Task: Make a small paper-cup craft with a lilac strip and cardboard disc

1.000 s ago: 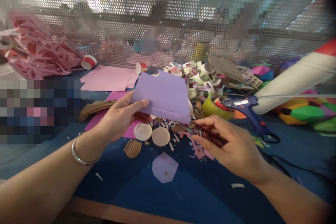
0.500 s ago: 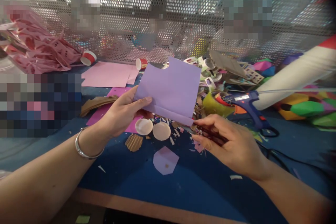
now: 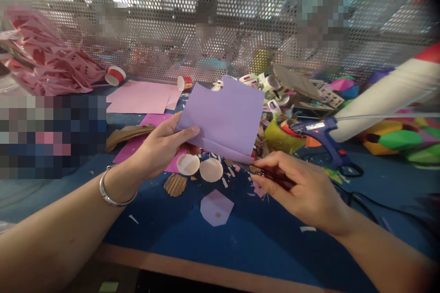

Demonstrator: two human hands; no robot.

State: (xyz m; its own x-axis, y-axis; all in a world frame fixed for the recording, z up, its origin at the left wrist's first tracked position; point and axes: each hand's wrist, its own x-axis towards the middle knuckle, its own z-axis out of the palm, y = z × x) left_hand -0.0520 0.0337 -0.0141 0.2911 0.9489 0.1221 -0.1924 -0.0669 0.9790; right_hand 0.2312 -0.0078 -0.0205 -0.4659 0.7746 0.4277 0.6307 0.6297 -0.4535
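My left hand (image 3: pixel 165 144) pinches the left edge of a purple sheet of paper (image 3: pixel 223 119), thumb on top and fingers beneath. The sheet is tilted above the table, with a curved notch cut from its top edge and a folded strip along its bottom edge. At the lower right corner, my right hand (image 3: pixel 299 187) is closed on a pair of scissors (image 3: pixel 275 176) with dark handles; the fingers and paper hide much of them. Below the sheet lie two pale round discs (image 3: pixel 211 170), a piece of corrugated cardboard (image 3: pixel 175 185) and a cut purple paper piece (image 3: pixel 217 208).
A blue glue gun (image 3: pixel 323 135) stands on the right, its cable behind my right hand. Paper scraps and cardboard (image 3: pixel 295 82) are heaped at the back. Pink sheets (image 3: pixel 140 97), red-and-white paper cups (image 3: pixel 115 76) and crumpled pink material (image 3: pixel 48 55) lie left. A perforated metal screen (image 3: pixel 154 32) rises behind.
Both hands stay nearly in place. The folded strip along the bottom of the purple sheet lies a little differently at its right end, by the scissors.
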